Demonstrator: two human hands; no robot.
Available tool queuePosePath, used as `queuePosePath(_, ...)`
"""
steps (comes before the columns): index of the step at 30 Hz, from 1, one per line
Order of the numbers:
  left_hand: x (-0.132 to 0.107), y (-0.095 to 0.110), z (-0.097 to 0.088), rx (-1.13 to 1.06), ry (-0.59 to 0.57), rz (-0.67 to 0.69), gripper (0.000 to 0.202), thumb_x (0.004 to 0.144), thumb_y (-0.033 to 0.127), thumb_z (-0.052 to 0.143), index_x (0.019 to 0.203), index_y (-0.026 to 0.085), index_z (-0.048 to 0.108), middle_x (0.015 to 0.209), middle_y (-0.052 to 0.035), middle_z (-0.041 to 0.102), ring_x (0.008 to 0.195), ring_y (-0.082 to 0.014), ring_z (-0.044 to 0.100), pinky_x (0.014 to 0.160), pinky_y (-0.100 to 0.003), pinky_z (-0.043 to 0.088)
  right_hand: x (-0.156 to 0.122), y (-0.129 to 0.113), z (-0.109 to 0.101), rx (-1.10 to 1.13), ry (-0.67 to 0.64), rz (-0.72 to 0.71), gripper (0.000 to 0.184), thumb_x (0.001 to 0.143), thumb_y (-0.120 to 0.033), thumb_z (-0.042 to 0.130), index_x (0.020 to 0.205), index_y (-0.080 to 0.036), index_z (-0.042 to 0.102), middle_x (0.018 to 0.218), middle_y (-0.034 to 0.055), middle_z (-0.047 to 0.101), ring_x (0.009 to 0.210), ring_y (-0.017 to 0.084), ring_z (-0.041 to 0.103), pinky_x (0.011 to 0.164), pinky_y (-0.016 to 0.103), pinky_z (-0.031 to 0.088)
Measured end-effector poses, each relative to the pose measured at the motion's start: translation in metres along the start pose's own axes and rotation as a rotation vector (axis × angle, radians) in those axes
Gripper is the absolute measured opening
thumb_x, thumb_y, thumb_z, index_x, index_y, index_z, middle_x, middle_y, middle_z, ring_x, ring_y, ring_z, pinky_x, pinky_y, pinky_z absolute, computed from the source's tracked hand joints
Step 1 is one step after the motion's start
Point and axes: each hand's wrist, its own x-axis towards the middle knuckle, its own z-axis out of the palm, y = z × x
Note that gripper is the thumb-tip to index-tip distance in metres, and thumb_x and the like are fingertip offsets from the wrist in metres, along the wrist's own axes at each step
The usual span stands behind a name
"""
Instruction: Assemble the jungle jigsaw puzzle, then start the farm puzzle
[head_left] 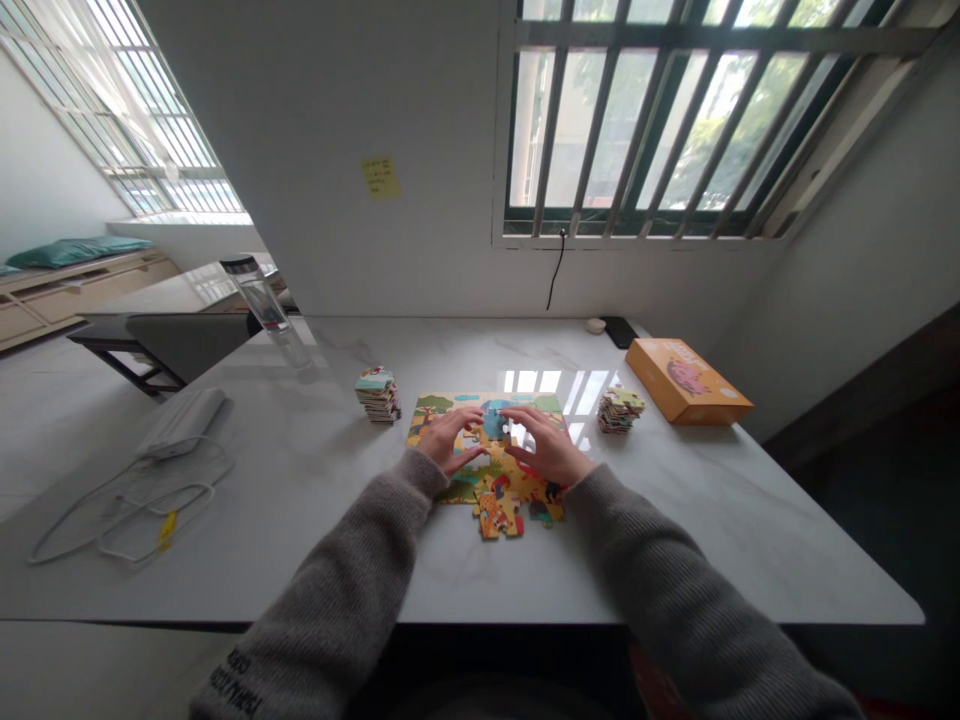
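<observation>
My left hand [450, 440] and right hand [546, 447] lie spread on a colourful cardboard jigsaw puzzle [499, 492], its uneven lower pieces jutting toward me. Between my hands sits a blue piece [495, 421]. Out past my left hand stands a neat stack of cardboard pieces [378, 395]; a messier stack [619, 410] stands beyond my right hand.

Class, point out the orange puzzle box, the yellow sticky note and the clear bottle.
orange puzzle box [686, 381]: head view, top face.
yellow sticky note [381, 177]: head view, its middle.
clear bottle [262, 306]: head view, its body.
</observation>
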Motion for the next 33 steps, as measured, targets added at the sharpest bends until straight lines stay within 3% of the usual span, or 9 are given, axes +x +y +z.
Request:
queuePosePath(7,0.0,-0.001,-0.002,-0.003,-0.015,-0.016,0.031,0.084,0.03,0.071,0.112,0.021,0.059,0.132,-0.012,0.063,0.094,-0.0212,0.067,0.09,-0.041,0.053,0.001,-0.004,-0.002,-0.028,0.005,0.011,0.056,0.089,-0.025,0.066,0.141,-0.026,0.047,0.134,0.0117,0.059,0.121,0.028,0.058,0.104,0.048,0.048)
queuePosePath(10,0.001,0.001,-0.003,-0.005,-0.022,-0.011,0.034,0.083,0.031,0.07,0.113,0.021,0.059,0.131,-0.0117,0.063,0.1,-0.0227,0.066,0.091,-0.04,0.054,0.001,-0.003,-0.002,-0.037,-0.006,0.024,0.055,0.089,-0.026,0.066,0.14,-0.026,0.048,0.133,0.0115,0.06,0.119,0.028,0.059,0.104,0.048,0.047)
queuePosePath(15,0.0,0.008,-0.007,0.109,0.003,-0.09,0.047,0.085,0.033,0.063,0.13,0.022,0.055,0.137,-0.0124,0.056,0.124,-0.0292,0.056,0.107,-0.047,0.045,-0.002,0.009,-0.004,-0.051,0.013,0.059,0.054,0.088,-0.024,0.067,0.138,-0.027,0.05,0.131,0.011,0.061,0.117,0.029,0.059,0.1,0.05,0.048)
queuePosePath(19,-0.001,0.006,-0.006,0.186,0.013,-0.159,0.043,0.089,0.031,0.055,0.13,0.018,0.056,0.132,-0.0132,0.057,0.123,-0.0292,0.055,0.107,-0.047,0.045,-0.005,0.022,-0.009,-0.062,0.034,0.076,0.053,0.086,-0.021,0.068,0.136,-0.025,0.051,0.126,0.0113,0.062,0.115,0.03,0.058,0.098,0.05,0.048)
queuePosePath(22,-0.003,-0.003,-0.002,0.223,-0.03,-0.162,0.039,0.089,0.027,0.053,0.126,0.017,0.06,0.127,-0.0127,0.062,0.119,-0.0289,0.057,0.106,-0.048,0.046,-0.007,0.026,-0.012,-0.086,0.026,0.104,0.05,0.085,-0.02,0.069,0.133,-0.023,0.053,0.124,0.0119,0.064,0.113,0.03,0.058,0.098,0.05,0.048)
queuePosePath(26,-0.008,-0.013,0.003,0.272,-0.147,-0.14,0.035,0.088,0.024,0.053,0.121,0.018,0.065,0.134,-0.0125,0.06,0.122,-0.0295,0.057,0.109,-0.05,0.044,-0.008,0.028,-0.009,-0.119,-0.019,0.11,0.043,0.084,-0.021,0.07,0.125,-0.022,0.058,0.125,0.0111,0.065,0.113,0.029,0.058,0.098,0.048,0.046)
queuePosePath(33,-0.012,-0.018,0.01,0.249,-0.263,-0.13,0.037,0.091,0.026,0.053,0.124,0.017,0.064,0.132,-0.0129,0.062,0.122,-0.0286,0.058,0.108,-0.049,0.047,-0.008,0.028,0.0,-0.14,-0.068,0.11,0.034,0.085,-0.024,0.072,0.117,-0.024,0.062,0.126,0.0081,0.066,0.113,0.028,0.058,0.098,0.045,0.045)
